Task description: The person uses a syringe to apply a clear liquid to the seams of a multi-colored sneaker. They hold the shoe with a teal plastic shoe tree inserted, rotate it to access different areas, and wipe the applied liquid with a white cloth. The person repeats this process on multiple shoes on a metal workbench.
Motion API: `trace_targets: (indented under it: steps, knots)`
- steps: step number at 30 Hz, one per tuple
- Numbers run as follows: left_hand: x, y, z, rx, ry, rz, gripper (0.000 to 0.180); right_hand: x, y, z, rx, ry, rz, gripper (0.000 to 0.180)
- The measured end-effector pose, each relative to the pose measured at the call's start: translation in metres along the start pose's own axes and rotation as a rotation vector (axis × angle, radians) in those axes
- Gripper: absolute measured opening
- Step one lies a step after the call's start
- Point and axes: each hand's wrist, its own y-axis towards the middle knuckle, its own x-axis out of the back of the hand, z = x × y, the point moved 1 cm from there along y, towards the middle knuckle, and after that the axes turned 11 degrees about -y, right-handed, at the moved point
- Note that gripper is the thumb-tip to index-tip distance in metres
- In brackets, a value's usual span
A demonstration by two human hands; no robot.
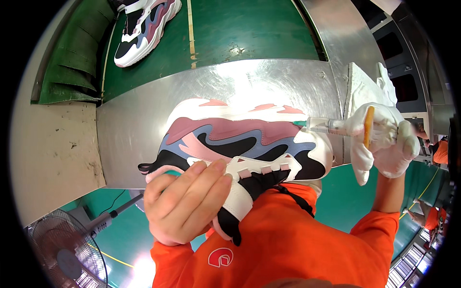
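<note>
A sneaker [259, 130] in white, pink, blue and black lies on its side, its chunky white sole toward the far side. My bare left hand [187, 201] is closed round the collar, near the white strap. In a white glove, my right hand [384, 141] grips a clear syringe [329, 126]. The syringe's green tip reaches the seam between upper and sole near the toe. A narrow orange-yellow piece [369, 127] shows across the gloved fingers; I cannot tell what it is.
Under the sneaker is a shiny metal ledge [129, 129]. Beyond it runs a green conveyor belt [249, 29] carrying another sneaker [144, 31]. A white cloth or pad [365, 89] lies beside my right hand. At the lower left stands a fan [69, 257]. Other people are at the far right.
</note>
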Motion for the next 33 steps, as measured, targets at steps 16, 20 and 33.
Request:
trace_targets:
  steps: [16, 20, 33]
  knots:
    - [0.000, 0.007, -0.003, 0.007, 0.025, 0.003, 0.015, 0.025, -0.032, -0.029, 0.140, 0.177, 0.039, 0.076]
    - [0.001, 0.005, -0.013, 0.039, 0.052, 0.030, 0.022, 0.020, -0.041, -0.036, 0.133, 0.105, -0.074, 0.069]
    - [-0.005, -0.005, -0.026, -0.017, 0.189, 0.045, 0.045, 0.020, -0.047, -0.041, 0.084, 0.105, -0.198, 0.050]
